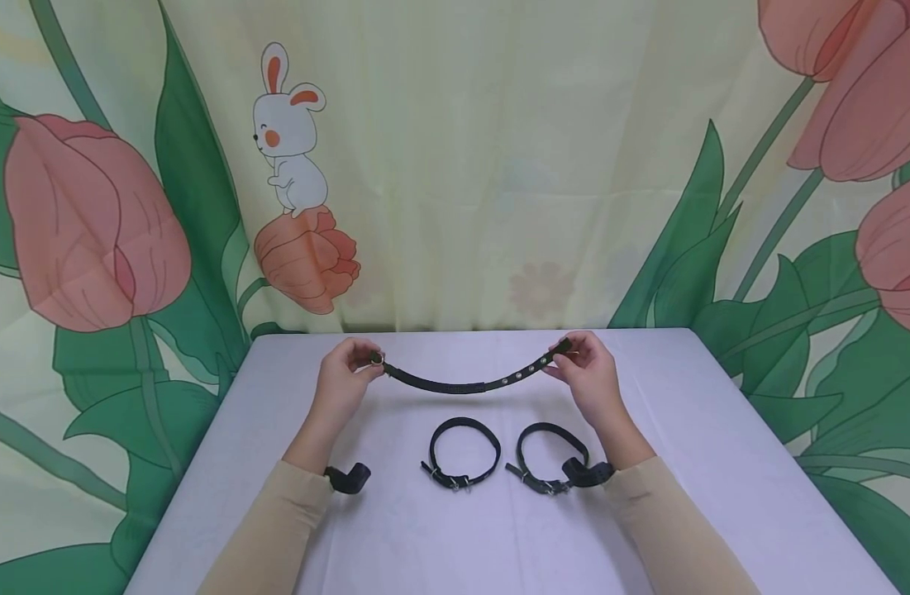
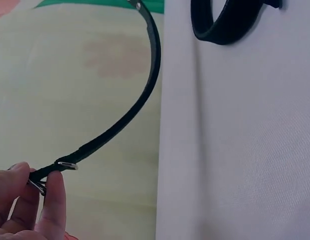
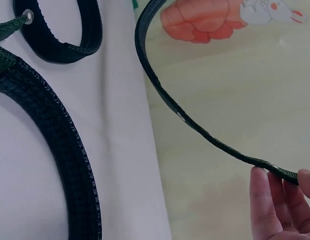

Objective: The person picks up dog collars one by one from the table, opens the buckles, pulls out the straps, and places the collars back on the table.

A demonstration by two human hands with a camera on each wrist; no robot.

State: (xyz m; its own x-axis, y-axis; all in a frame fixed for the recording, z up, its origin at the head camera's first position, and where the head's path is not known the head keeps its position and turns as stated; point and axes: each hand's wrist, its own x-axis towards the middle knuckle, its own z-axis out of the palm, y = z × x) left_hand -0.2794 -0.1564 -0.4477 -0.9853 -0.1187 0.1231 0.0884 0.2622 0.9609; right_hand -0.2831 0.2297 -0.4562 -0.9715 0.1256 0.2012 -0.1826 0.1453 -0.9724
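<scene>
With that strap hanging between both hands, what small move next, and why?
Perhaps bring the right hand and the strap's holed end toward the buckle in the left hand: the strap hangs open, while two other straps on the table form loops.

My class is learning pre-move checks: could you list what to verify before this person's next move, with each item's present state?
1. Left hand pinching the black collar's buckle end: ok.
2. Right hand pinching its eyelet end: ok.
3. Its ends brought together: not ok, they are apart.
4. Left looped collar and right looped collar on the tablecloth: ok.
5. Looped collars' prongs seated: cannot tell, too small.
</scene>
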